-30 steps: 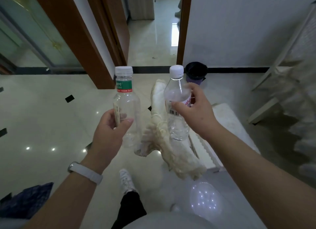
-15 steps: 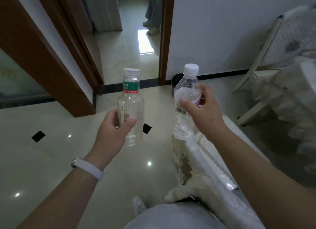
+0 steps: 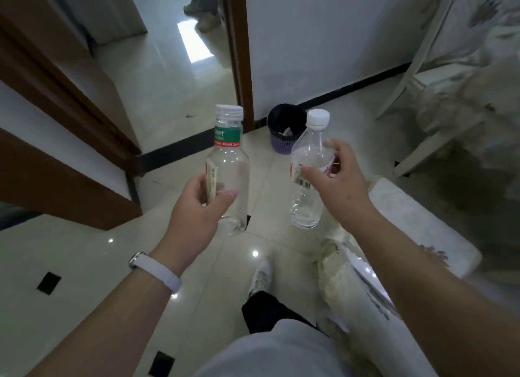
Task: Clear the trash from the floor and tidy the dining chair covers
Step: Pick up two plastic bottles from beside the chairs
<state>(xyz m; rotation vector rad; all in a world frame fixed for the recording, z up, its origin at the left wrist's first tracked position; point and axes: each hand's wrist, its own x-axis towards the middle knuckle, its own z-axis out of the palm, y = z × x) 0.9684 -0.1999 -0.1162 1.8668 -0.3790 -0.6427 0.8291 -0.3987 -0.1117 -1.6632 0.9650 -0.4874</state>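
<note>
Two bottles are up in the air, well off the floor (image 3: 84,264). The green-label bottle (image 3: 228,176) stands upright in the left hand (image 3: 197,210), gripped low on the body with the thumb across the front and the fingers curled round behind. The clear bottle (image 3: 308,162) leans a touch in the right hand (image 3: 339,176), with thumb and fingers wrapped round it at the label. Both are capped and look empty or close to it, so one hand each is plenty and one trip covers both.

Dead ahead, seen between the two bottles, the bin (image 3: 281,145) stands on the floor against the wall (image 3: 323,38) beside the door frame (image 3: 239,52). Its mouth is open and something pale lies inside. The bottles are held out front and lined up on it, so I'd call the drop the next step.

Off right is a chair (image 3: 405,75), its cover (image 3: 484,33) rumpled and blurred. A pale cloth (image 3: 337,278) hangs below the right arm near the shoe (image 3: 261,275); what holds it I can't tell.
</note>
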